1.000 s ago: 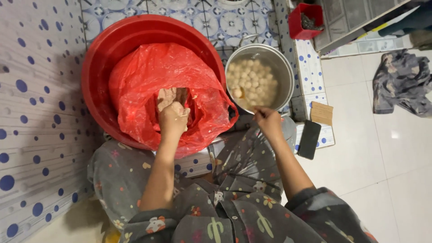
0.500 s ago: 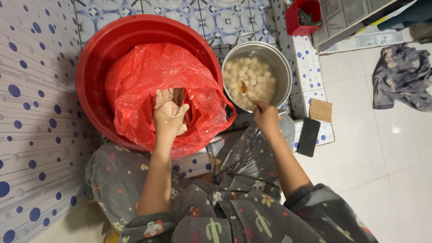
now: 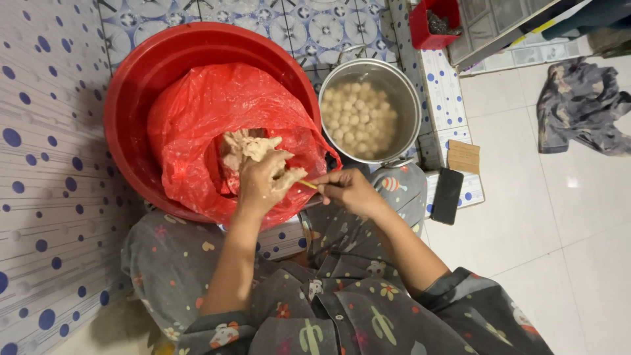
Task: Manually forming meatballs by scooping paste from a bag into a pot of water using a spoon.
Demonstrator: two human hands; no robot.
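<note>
**Paste in one hand, spoon in the other, over the red bag**

At nine o'clock sits the basin (image 3: 131, 85), lined with a red bag (image 3: 217, 112) holding pale paste (image 3: 244, 146). The left hand (image 3: 263, 184) is clenched around a lump of that paste, squeezing it up at the thumb. Just at three o'clock of it, the right hand (image 3: 348, 190) pinches a thin spoon (image 3: 307, 185), its tip touching the lump. The pot (image 3: 369, 112) of pale balls (image 3: 358, 118) stands at one o'clock.

Judged from here, a ball could drop onto the lap or floor, since hands and pot stand apart. The slack bag could also fold over the paste.

The floor is patterned tile, dotted at nine o'clock, plain white at three. A phone (image 3: 447, 195), a card (image 3: 464, 156), a cloth (image 3: 582, 105) and a red bin (image 3: 434, 23) lie there.
</note>
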